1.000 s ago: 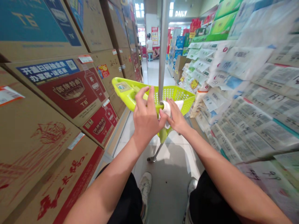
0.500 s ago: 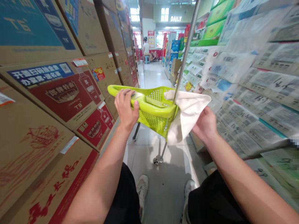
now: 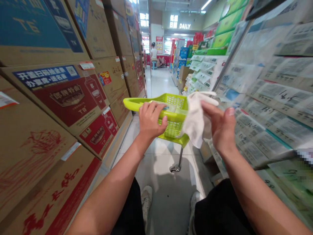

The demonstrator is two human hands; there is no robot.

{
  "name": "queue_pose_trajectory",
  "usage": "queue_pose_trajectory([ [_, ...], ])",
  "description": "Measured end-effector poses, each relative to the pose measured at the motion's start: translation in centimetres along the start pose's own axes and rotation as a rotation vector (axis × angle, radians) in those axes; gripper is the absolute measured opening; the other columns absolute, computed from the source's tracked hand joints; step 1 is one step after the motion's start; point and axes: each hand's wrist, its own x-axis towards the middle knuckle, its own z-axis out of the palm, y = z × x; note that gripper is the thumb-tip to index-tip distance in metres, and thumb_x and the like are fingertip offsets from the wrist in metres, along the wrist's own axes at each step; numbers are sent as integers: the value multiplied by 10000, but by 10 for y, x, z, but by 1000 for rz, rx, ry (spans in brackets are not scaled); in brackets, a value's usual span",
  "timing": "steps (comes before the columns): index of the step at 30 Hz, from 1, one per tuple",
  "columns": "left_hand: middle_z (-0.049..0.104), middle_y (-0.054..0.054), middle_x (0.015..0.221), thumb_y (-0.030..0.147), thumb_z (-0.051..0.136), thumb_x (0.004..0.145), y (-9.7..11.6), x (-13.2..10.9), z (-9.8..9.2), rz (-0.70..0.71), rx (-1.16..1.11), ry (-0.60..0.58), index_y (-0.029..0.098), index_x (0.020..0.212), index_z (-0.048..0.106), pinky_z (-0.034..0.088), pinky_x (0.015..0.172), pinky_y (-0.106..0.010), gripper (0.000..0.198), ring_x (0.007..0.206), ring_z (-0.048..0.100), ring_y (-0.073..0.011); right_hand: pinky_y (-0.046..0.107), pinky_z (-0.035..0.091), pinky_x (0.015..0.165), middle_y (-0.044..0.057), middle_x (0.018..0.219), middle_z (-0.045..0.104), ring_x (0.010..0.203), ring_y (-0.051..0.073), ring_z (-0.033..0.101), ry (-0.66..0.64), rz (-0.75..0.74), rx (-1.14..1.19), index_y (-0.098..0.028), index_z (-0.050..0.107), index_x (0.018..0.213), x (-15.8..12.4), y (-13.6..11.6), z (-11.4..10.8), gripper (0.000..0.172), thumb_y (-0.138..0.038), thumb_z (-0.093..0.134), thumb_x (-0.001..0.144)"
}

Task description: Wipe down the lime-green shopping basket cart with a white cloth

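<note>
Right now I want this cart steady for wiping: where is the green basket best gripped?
Take the green basket by its thick, rounded near rim, from above on the left, as the left hand wraps it; that keeps clear of the white cloth in the right hand.

Left hand (image 3: 151, 121) on green basket (image 3: 171, 125) rim, white cloth (image 3: 195, 120) in right hand (image 3: 221, 129).

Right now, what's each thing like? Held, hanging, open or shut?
Basket: on wheels, rim gripped by the left hand.
Cloth: crumpled, hanging from the right hand, by the basket's corner.
Boxes: shut, stacked on the left.
</note>
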Motion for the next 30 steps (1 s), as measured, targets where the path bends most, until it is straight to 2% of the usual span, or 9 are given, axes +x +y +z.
queue_pose_trajectory([
  [3, 693, -126, 1112, 458, 372, 974, -9, 4, -10, 47, -6, 24, 198, 1241, 660, 413, 884, -463, 470, 998, 582, -297, 527, 470, 1052, 156, 1213, 773, 1189, 347, 692, -227, -53, -592, -190, 760, 1242, 3, -7, -6, 684, -612, 255, 1055],
  [6, 702, -134, 1134, 426, 438, 958, -24, 6, -17, -81, 124, 49, 215, 1156, 678, 380, 882, -472, 376, 1019, 579, -313, 480, 502, 915, 204, 1011, 788, 1033, 369, 729, -314, 85, -1069, -139, 805, 1071, 19, -8, -14, 688, -550, 252, 1057],
  [9, 684, -103, 884, 395, 466, 964, -31, 7, -18, -108, 169, -56, 233, 883, 673, 347, 826, -458, 275, 869, 547, -284, 422, 503, 810, 233, 1003, 782, 973, 368, 732, -421, 243, -1239, -110, 816, 990, 42, -1, -24, 702, -507, 239, 1050],
  [12, 645, -79, 799, 390, 462, 971, -24, 5, -16, -93, 180, -80, 240, 780, 634, 333, 796, -444, 297, 819, 512, -268, 384, 488, 749, 232, 1083, 780, 976, 361, 728, -505, 310, -1252, -99, 814, 1043, 56, 8, -31, 641, -467, 289, 1024],
  [15, 653, -75, 824, 377, 448, 981, -18, 3, -12, -78, 190, -51, 244, 794, 645, 339, 797, -439, 302, 836, 512, -269, 394, 465, 719, 248, 991, 772, 918, 369, 722, -367, 264, -1283, -77, 813, 980, 51, 20, -31, 639, -430, 281, 1009],
  [19, 660, -82, 846, 381, 454, 981, -19, 2, -6, -83, 168, 3, 251, 816, 666, 351, 809, -446, 299, 852, 515, -280, 412, 421, 712, 223, 809, 734, 781, 337, 673, -77, 17, -1264, -96, 782, 856, 31, 44, -27, 577, -390, 304, 988],
  [24, 659, -85, 842, 370, 480, 964, -17, 2, -2, -109, 142, 36, 258, 809, 673, 355, 828, -453, 272, 864, 514, -286, 413, 384, 785, 136, 780, 697, 802, 294, 604, 55, -246, -1166, -200, 710, 795, 17, 75, -28, 441, -357, 331, 957],
  [27, 662, -93, 851, 364, 478, 967, -11, 2, -1, -126, 129, 30, 252, 809, 674, 350, 835, -464, 276, 866, 506, -290, 435, 384, 834, 148, 845, 703, 866, 314, 601, 75, -224, -1143, -194, 724, 879, 15, 75, -29, 457, -363, 310, 973],
  [30, 664, -102, 861, 371, 480, 969, -4, 2, 1, -134, 111, 16, 242, 818, 679, 340, 834, -477, 282, 873, 498, -296, 441, 405, 814, 195, 859, 718, 860, 336, 635, -9, -19, -1185, -143, 765, 932, 24, 62, -33, 519, -366, 300, 992],
])
